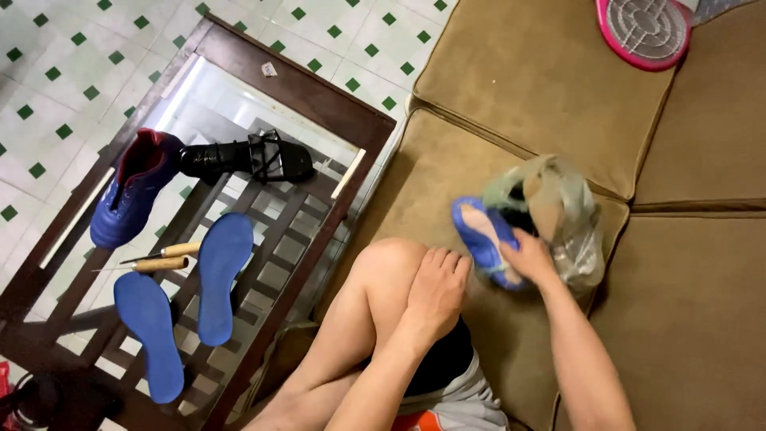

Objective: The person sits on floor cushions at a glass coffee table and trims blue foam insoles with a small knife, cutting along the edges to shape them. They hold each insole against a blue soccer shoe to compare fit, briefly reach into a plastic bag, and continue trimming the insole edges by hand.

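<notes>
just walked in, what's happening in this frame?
A person sits on a brown sofa. Their right hand grips a blue shoe that sits partly inside a translucent plastic bag on the cushion; the shoe looks motion-blurred. Their left hand rests on their knee. On the glass coffee table lie a second blue shoe, a black sandal, two blue insoles and two wooden-handled awls.

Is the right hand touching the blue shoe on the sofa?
Touching. The head view shows the right hand lying on the blue shoe, fingers over its sole.
</notes>
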